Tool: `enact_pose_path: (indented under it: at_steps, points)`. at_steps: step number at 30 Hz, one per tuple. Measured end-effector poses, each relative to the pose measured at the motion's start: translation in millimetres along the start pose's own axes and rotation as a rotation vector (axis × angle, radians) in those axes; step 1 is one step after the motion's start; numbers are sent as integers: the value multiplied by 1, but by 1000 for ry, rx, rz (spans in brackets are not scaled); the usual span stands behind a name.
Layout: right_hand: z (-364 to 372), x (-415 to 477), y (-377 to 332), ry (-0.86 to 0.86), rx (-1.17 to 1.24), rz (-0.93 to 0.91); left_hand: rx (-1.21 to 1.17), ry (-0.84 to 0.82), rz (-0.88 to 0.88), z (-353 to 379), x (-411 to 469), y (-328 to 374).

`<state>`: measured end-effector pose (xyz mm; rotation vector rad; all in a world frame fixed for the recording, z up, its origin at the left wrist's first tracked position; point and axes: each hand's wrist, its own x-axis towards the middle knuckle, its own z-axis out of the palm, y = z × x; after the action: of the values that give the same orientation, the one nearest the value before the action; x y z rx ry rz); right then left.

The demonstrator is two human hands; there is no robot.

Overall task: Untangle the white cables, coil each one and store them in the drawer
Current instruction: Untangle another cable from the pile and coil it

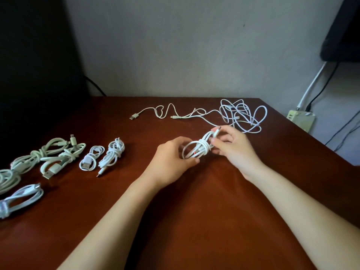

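Observation:
Both hands hold one coiled white cable [196, 148] just above the middle of the brown table [194, 211]. My left hand [171, 157] grips the loops at the coil's near end. My right hand [233, 147] pinches the cable's plug end at the far end of the coil, where a wrap goes round its middle. A tangle of white cables [242, 115] lies at the back right, with a loose strand [165, 113] trailing left to a USB plug. Several coiled cables [112, 155] lie in a row at the left.
A dark monitor or panel [35, 75] stands at the back left. A pale power strip [301, 119] with black and white leads sits past the table's right edge, near the wall. No drawer is in view.

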<state>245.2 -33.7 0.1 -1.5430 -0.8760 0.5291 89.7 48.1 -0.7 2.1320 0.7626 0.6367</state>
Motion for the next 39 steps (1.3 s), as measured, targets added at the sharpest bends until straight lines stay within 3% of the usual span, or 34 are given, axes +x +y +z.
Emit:
enact_pose_path:
  at_steps: [7, 12, 16, 25, 34, 39]
  points:
    - [13, -4, 0, -56, -4, 14, 115, 170, 79, -12, -20, 0]
    - [30, -14, -13, -205, -94, 15, 281, 172, 140, -43, -44, -4]
    - [58, -22, -30, -270, -194, -63, 346, 197, 124, -68, -76, -9]
    - [133, -41, -53, -335, -490, -327, 684, 432, 168, -118, -140, -36]
    - [193, -60, -67, -479, -657, -476, 844, 250, 21, -150, -175, -60]
    - [215, -68, -68, -400, -847, -556, 840, 233, -2, -153, -179, -68]
